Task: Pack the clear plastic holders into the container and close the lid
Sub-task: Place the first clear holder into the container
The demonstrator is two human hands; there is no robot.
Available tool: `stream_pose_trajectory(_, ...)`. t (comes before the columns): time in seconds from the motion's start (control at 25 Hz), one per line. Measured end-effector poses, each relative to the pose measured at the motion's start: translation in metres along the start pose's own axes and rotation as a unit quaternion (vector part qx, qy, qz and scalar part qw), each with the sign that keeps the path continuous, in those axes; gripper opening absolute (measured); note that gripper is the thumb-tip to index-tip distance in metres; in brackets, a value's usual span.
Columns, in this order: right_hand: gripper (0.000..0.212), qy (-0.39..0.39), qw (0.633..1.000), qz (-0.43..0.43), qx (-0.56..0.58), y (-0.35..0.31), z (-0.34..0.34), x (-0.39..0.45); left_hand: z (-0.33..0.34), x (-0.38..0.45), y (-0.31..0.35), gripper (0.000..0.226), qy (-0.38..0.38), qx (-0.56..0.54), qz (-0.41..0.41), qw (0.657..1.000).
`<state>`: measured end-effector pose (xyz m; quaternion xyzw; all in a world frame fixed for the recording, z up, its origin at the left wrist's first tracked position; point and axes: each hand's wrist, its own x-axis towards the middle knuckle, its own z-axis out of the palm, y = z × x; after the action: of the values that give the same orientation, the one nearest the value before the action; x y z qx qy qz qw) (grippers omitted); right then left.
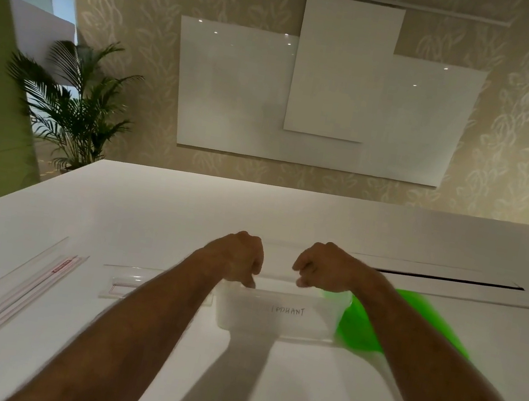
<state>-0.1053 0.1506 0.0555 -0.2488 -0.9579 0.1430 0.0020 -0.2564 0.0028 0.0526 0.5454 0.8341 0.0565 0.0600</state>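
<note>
A: Item, remaining holders?

B: Two clear plastic holders, both to my left. Long holder (17, 286) runs diagonally, well apart; short holder (125, 282) lies crosswise, partly under my left forearm. Left hand (240, 255) is nearer.

A: Hands?

B: Both curled at the container (276, 316)'s far rim; right hand (325, 267) too. Possibly pinching a third holder, too clear to confirm. Green lid (410, 324) lies right, off.

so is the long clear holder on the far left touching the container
Apart. The head view shows bare white table between the long clear holder at far left and the container, with another holder lying between them.
</note>
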Motion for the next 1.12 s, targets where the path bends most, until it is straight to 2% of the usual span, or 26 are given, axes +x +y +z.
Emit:
stream_pose_trajectory(0.2,0.051,0.251,0.967,-0.017,0.040,-0.012,0.010,-0.019,0.007,-0.028,-0.002,0.045,0.200,-0.065,0.004,0.978)
stream_pose_trajectory(0.28,0.065,0.295,0.955,-0.014,-0.018,-0.020,0.019,-0.024,0.014,-0.041,-0.004,0.058,0.275,-0.031,0.017,0.961)
stream_pose_trajectory(0.36,0.076,0.332,0.940,-0.017,-0.081,-0.028,0.028,-0.028,0.019,-0.053,-0.006,0.075,0.316,0.025,0.019,0.948)
stream_pose_trajectory(0.44,0.083,0.365,0.924,-0.015,-0.112,-0.034,0.038,-0.035,0.025,-0.065,-0.008,0.090,0.318,0.073,-0.008,0.945)
stream_pose_trajectory(0.56,0.091,0.385,0.913,-0.006,-0.132,-0.042,0.056,-0.046,0.036,-0.084,-0.012,0.099,0.307,0.098,-0.041,0.946)
stream_pose_trajectory(0.84,0.093,0.373,0.917,-0.002,-0.139,-0.055,0.083,-0.067,0.050,-0.128,-0.028,0.103,0.302,0.103,-0.084,0.944)
stream_pose_trajectory(1.12,0.092,0.358,0.923,-0.042,-0.132,-0.089,0.095,-0.071,0.048,-0.168,-0.056,0.104,0.295,0.112,-0.134,0.939)
